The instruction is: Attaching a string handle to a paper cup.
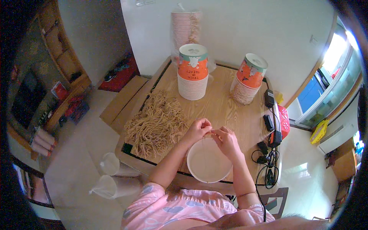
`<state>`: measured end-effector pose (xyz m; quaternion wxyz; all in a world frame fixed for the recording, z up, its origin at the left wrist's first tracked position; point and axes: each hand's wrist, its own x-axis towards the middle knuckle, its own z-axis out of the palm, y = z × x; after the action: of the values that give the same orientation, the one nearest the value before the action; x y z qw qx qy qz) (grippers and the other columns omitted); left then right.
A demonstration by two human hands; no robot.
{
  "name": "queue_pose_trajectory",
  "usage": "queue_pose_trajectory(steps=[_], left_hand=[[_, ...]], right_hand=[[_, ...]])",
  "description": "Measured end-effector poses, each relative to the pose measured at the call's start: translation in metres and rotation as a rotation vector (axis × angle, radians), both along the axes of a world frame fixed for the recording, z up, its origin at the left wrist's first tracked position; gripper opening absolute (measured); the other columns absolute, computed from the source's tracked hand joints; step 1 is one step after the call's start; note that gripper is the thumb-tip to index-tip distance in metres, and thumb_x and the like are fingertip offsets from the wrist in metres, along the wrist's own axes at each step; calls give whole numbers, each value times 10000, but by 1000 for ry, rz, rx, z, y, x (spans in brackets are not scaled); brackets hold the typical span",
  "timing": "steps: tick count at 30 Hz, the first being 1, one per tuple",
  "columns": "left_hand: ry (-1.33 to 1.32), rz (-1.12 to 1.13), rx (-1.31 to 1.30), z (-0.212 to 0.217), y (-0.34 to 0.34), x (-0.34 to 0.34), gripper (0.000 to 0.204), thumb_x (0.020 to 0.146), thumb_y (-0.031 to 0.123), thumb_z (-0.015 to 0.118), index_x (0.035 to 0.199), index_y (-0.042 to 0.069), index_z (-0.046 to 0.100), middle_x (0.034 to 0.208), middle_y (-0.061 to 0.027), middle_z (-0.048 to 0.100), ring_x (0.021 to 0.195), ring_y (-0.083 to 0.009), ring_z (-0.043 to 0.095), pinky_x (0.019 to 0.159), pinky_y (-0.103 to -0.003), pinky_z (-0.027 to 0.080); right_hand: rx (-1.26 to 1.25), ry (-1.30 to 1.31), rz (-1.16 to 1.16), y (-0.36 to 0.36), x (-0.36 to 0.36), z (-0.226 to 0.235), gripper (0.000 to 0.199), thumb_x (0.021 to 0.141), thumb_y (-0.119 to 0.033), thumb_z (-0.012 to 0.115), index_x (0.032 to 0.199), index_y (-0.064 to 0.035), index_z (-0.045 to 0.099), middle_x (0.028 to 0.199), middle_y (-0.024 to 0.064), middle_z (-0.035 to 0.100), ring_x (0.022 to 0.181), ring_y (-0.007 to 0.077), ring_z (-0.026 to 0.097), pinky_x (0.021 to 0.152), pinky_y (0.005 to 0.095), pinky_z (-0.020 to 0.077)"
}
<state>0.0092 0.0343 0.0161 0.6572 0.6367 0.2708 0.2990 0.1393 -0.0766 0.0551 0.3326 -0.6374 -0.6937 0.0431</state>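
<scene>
Two stacks of orange paper cups (193, 73) (249, 78) are standing on the wooden tabletop (226, 109), black chargers and cables (269, 145) lying along its right edge, clear-bagged cups (109, 174) lying on the floor.

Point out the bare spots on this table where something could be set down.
Bare wood lies on the table between the two cup stacks and the hands. The left side is crowded by the pile of twine handles, the right edge by chargers and cables, the front by the white bucket.
</scene>
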Motion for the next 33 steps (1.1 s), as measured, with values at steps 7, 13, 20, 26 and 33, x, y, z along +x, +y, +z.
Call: queue_pose_trajectory(steps=[7,13,20,26,33], left_hand=[[-38,-5,39,0,0,-4,70,819,85,603,811,49,544,714,36,544,638,-39,505,564,-197,421],[-62,-53,84,2,-3,-7,57,831,82,613,828,42,573,739,33,563,670,-35,518,606,-196,442],[-57,1,90,-6,-1,-5,69,841,102,612,847,40,585,740,36,573,662,-31,512,603,-197,439],[-22,26,122,-3,1,-3,73,851,110,599,844,39,581,738,32,572,662,-34,504,609,-202,434],[1,122,274,0,4,5,77,867,101,571,860,31,538,737,5,557,667,-64,505,604,-224,434]], right_hand=[[-265,600,69,16,16,-20,178,827,-193,625,841,-16,638,722,36,609,630,151,575,570,283,457],[-465,1273,107,22,29,-34,138,845,-182,616,827,-45,617,724,5,600,624,82,543,545,213,428],[-478,1368,133,27,29,-43,138,872,-190,584,860,-53,590,748,2,599,627,86,544,546,217,438],[-459,1334,129,28,27,-42,140,892,-171,541,823,-54,575,731,-10,578,603,49,506,536,185,402],[-452,1412,123,31,29,-50,147,894,-185,549,871,-49,601,744,3,596,636,88,546,566,219,441]])
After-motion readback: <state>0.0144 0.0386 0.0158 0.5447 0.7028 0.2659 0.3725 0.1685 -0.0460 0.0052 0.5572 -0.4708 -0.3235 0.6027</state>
